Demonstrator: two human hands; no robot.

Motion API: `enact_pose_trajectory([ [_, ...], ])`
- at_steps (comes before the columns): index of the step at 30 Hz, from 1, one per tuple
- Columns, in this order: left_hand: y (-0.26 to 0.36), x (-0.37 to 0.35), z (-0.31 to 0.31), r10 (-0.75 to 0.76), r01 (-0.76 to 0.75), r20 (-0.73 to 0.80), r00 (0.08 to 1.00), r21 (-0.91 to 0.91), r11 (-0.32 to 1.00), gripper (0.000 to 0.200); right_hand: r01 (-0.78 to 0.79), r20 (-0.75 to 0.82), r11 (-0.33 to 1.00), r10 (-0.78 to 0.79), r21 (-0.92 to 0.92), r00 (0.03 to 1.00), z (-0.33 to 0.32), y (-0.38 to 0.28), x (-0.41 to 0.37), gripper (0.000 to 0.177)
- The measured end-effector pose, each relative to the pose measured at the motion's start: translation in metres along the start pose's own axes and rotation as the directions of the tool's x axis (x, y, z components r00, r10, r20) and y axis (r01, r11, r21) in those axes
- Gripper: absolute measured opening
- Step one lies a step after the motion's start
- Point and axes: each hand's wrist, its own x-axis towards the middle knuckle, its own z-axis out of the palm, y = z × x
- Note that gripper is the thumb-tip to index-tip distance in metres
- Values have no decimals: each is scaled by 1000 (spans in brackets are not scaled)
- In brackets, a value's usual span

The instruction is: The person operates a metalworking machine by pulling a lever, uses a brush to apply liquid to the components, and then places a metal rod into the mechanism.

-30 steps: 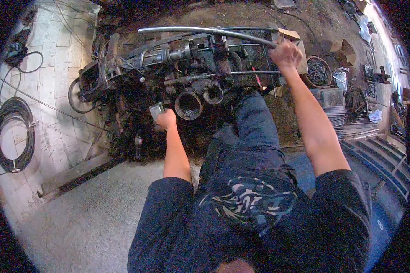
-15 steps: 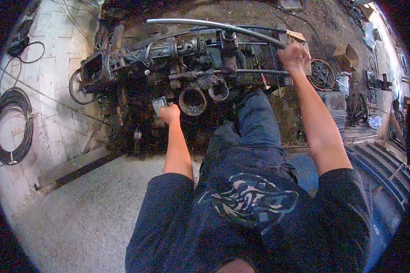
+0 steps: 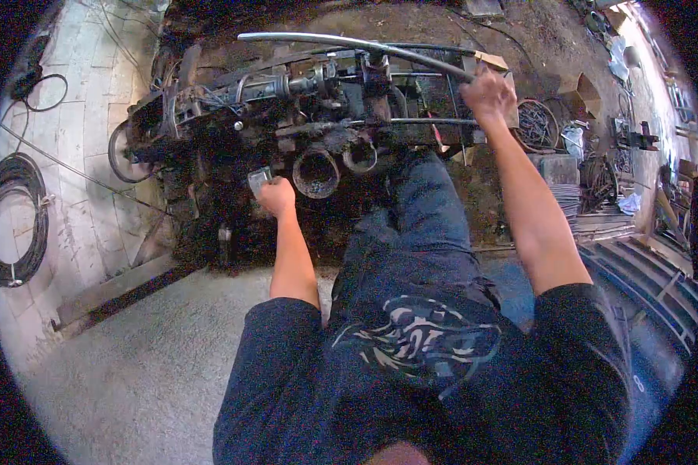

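My right hand [image 3: 488,98] is closed around the right end of a long grey metal bar [image 3: 349,42], which reaches left above a dark, greasy machine [image 3: 287,87]. My left hand [image 3: 278,197] is closed on a small, flat, light-grey piece [image 3: 260,181], whose exact kind I cannot make out. That piece is at the machine's near side, left of a round, dirty metal cup [image 3: 316,173]. A smaller round cup [image 3: 360,157] sits just right of it. Below my right hand, a thinner metal rod [image 3: 434,121] extends from the machine.
A handwheel [image 3: 129,152] is at the machine's left end. Coiled cable [image 3: 15,221] lies on the pale floor at left. A round basket [image 3: 535,125] of metal bits and a cardboard box [image 3: 580,98] are at right. Blue metal slats [image 3: 644,287] lie at lower right.
The whole view has shifted slightly, so the machine and both hands appear a little further left. Both hands keep their holds; the bar has hardly moved relative to the machine.
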Motion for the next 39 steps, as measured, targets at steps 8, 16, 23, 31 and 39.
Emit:
enact_pose_trajectory([
  [8,-29,-2,-5,202,-181,34,979,-320,930,31,56,44,998,-56,-10,997,-1,-4,3,42],
  [16,-47,6,22,409,-427,-166,897,-88,900,42,-20,70,999,22,-34,997,8,-2,4,36],
  [23,-14,-8,-11,208,-205,40,977,-62,977,42,48,-40,998,-46,39,998,0,-5,-4,30],
  [31,-31,1,9,338,-334,-107,935,61,941,41,73,-90,996,-68,55,994,25,2,7,27],
  [39,-20,-6,2,229,-226,-54,972,63,972,39,16,51,999,-18,48,999,-4,-3,-2,33],
])
